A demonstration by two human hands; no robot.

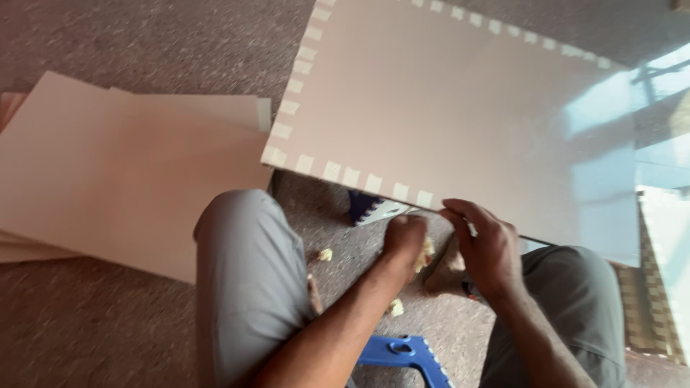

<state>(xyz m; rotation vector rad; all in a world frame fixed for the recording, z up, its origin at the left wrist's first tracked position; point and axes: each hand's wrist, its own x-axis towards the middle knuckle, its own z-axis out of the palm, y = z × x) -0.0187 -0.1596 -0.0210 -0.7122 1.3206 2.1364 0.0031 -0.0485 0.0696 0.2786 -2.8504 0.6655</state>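
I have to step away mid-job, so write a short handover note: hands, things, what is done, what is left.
Left hand: closed on a crumpled yellowish tape wad.
Right hand: fingers at the near edge of the glossy panel.
Panel leans over the knees; tape tabs line its left, top and part of its near edge.
Done: near edge is bare right of the hands; tape scraps lie on the floor.
Left: the remaining tabs.
Plain boards are stacked at left.

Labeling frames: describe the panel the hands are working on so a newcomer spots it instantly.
Start at the seated person's knees: the big glossy panel lies on the floor just beyond them, its near edge under the left hand and right hand. Unlike the plain cream boards stacked to the left, its edges carry a row of pale tape tabs.
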